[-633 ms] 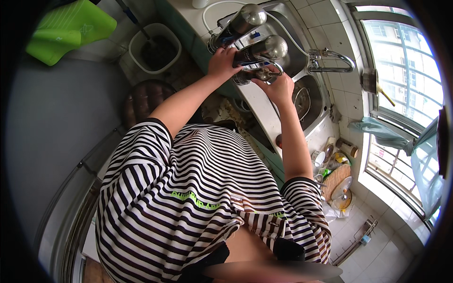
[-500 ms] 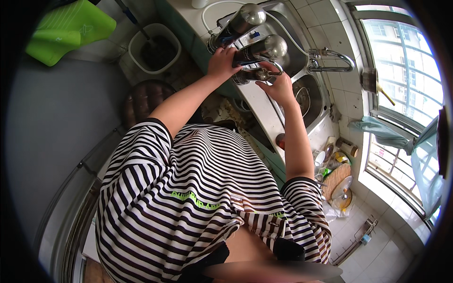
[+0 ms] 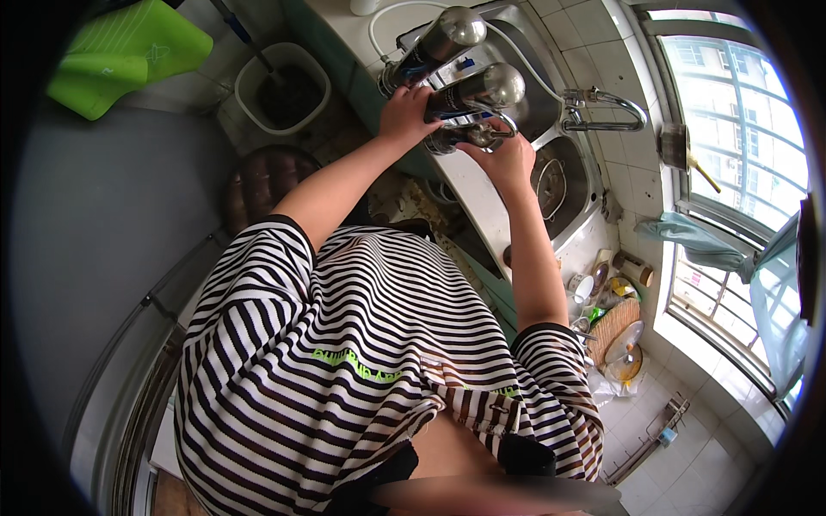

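Note:
A water filter with two steel canisters stands on the counter edge beside the sink. The farther canister (image 3: 443, 39) and the nearer canister (image 3: 477, 91) both lean to the upper right in the view and have dark labels. My left hand (image 3: 408, 119) is closed round the lower part of the nearer canister, with its thumb toward the right. Just nearer to me is a short shiny metal fitting (image 3: 458, 137), with a thin curved spout (image 3: 502, 118) beside it. My right hand (image 3: 509, 161) grips the fitting's right end; its thumb lies on the near side and its fingertips are partly hidden.
A double steel sink (image 3: 564, 193) with a wall tap (image 3: 607, 116) lies to the right. A white hose (image 3: 516, 47) runs from the filter toward the tap. Dishes and lids (image 3: 624, 344) crowd the near right counter. A bucket (image 3: 282, 90) and a round brown stool (image 3: 268, 185) stand left.
My right hand and forearm have shifted slightly left, bringing the thumb farther along the metal fitting. My left hand and the canisters look unmoved.

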The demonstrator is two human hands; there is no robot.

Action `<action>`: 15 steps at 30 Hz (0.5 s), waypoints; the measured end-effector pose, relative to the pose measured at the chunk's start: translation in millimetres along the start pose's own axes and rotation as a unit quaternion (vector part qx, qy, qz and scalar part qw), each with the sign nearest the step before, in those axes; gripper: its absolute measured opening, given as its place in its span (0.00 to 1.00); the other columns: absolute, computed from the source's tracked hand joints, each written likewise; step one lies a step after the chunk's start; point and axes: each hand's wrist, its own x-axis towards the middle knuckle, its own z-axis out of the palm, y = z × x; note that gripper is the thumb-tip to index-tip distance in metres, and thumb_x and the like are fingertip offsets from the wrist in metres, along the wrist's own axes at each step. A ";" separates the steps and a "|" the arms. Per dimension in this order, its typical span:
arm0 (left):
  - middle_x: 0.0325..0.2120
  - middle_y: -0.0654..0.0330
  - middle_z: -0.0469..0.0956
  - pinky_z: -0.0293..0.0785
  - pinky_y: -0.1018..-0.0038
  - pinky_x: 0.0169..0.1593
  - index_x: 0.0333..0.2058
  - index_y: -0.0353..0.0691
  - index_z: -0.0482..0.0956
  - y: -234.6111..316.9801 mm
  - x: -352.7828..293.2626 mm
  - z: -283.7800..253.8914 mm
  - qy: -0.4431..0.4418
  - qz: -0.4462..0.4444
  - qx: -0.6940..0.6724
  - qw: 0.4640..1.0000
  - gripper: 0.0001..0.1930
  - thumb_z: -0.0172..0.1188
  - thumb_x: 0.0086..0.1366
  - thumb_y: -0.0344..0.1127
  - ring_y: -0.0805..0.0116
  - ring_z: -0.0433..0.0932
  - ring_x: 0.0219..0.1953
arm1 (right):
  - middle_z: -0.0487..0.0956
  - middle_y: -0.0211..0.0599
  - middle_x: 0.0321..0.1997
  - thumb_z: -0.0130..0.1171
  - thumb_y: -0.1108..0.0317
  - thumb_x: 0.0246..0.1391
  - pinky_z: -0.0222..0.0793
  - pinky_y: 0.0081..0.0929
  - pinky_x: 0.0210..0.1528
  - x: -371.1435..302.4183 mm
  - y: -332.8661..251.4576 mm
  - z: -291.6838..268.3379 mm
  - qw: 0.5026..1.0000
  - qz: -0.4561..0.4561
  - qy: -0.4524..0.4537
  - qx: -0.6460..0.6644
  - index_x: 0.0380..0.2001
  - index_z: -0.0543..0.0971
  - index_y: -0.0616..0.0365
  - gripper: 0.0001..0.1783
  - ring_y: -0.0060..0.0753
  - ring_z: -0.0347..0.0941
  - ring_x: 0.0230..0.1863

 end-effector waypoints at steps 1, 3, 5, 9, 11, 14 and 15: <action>0.40 0.60 0.76 0.72 0.61 0.49 0.45 0.46 0.71 -0.5 0.0 -0.1 0.001 0.000 -0.001 1.000 0.30 0.74 0.44 0.46 0.53 0.73 0.45 | 0.83 0.40 0.39 0.79 0.55 0.31 0.74 0.37 0.45 1.3 -1.1 -4.7 0.999 -0.047 0.015 0.019 0.43 0.81 0.52 0.31 0.45 0.80 0.42; 0.40 0.60 0.76 0.72 0.61 0.49 0.46 0.45 0.71 -0.1 -0.3 0.3 0.004 0.006 -0.004 1.000 0.30 0.74 0.44 0.46 0.53 0.73 0.45 | 0.83 0.40 0.42 0.78 0.57 0.32 0.74 0.37 0.47 2.8 4.9 -9.0 0.994 -0.098 0.008 0.056 0.44 0.81 0.51 0.30 0.44 0.79 0.45; 0.40 0.60 0.76 0.72 0.61 0.49 0.46 0.45 0.71 -0.9 0.0 0.4 0.007 0.013 -0.004 1.000 0.31 0.74 0.44 0.46 0.53 0.73 0.45 | 0.82 0.40 0.44 0.77 0.59 0.33 0.74 0.37 0.48 8.1 15.1 -6.6 0.989 -0.111 -0.037 0.096 0.44 0.81 0.49 0.29 0.44 0.78 0.47; 0.40 0.60 0.76 0.72 0.62 0.50 0.46 0.45 0.71 -1.4 0.2 1.6 0.007 0.010 -0.004 1.000 0.31 0.74 0.44 0.46 0.53 0.73 0.45 | 0.83 0.35 0.40 0.75 0.61 0.35 0.74 0.35 0.46 7.7 15.4 -6.9 0.993 -0.089 -0.051 0.059 0.46 0.80 0.48 0.29 0.43 0.80 0.44; 0.40 0.60 0.76 0.72 0.62 0.49 0.45 0.45 0.71 -0.7 0.5 1.6 0.008 0.010 -0.002 1.000 0.31 0.74 0.44 0.46 0.53 0.73 0.45 | 0.83 0.38 0.38 0.76 0.57 0.33 0.75 0.38 0.43 7.7 12.7 -5.9 0.995 -0.066 -0.042 0.055 0.43 0.82 0.47 0.28 0.46 0.80 0.41; 0.39 0.60 0.76 0.72 0.61 0.49 0.45 0.45 0.71 0.5 0.7 -0.1 0.005 0.005 0.000 1.000 0.30 0.74 0.44 0.46 0.53 0.73 0.45 | 0.83 0.38 0.34 0.77 0.52 0.31 0.75 0.38 0.41 5.3 9.4 -2.3 0.999 -0.051 -0.008 0.015 0.42 0.82 0.49 0.31 0.45 0.80 0.37; 0.39 0.60 0.76 0.72 0.61 0.49 0.45 0.45 0.71 0.4 1.1 -0.1 0.003 0.004 -0.001 1.000 0.30 0.74 0.44 0.46 0.53 0.74 0.45 | 0.83 0.38 0.34 0.77 0.50 0.30 0.75 0.38 0.40 4.2 8.9 0.2 0.999 -0.039 0.002 0.003 0.42 0.82 0.51 0.32 0.45 0.80 0.37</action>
